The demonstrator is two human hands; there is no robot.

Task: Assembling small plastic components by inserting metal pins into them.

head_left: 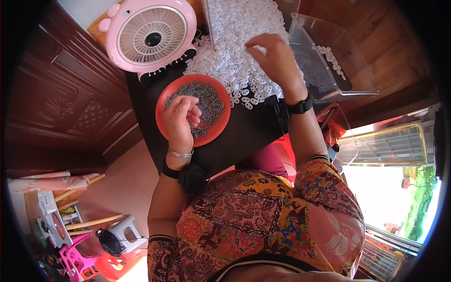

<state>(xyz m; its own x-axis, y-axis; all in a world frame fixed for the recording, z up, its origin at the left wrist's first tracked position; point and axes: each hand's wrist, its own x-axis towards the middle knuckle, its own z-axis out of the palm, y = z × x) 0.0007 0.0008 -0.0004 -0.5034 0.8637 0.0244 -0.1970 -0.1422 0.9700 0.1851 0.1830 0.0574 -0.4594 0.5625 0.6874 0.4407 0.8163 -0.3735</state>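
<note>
My left hand (178, 117) is over a round red plate (162, 96) heaped with small grey screw-like pieces (209, 103). Its fingers are curled in toward the thumb, and whatever they may hold is hidden. Farther right, my right hand (277, 58) hovers above a large pile of small white oval plastic pieces (235, 56), each with two holes. Thumb and forefinger there come close together at the tips in a pinch; anything between them is too small to make out against the white pile.
A pink animal-shaped fan (152, 40) stands at the far left of the black table (230, 136). Right of the pile is a clear plastic bin (324, 61) with some white pieces. Dark cords (277, 108) lie near my right wrist. Stools (124, 235) stand at lower left.
</note>
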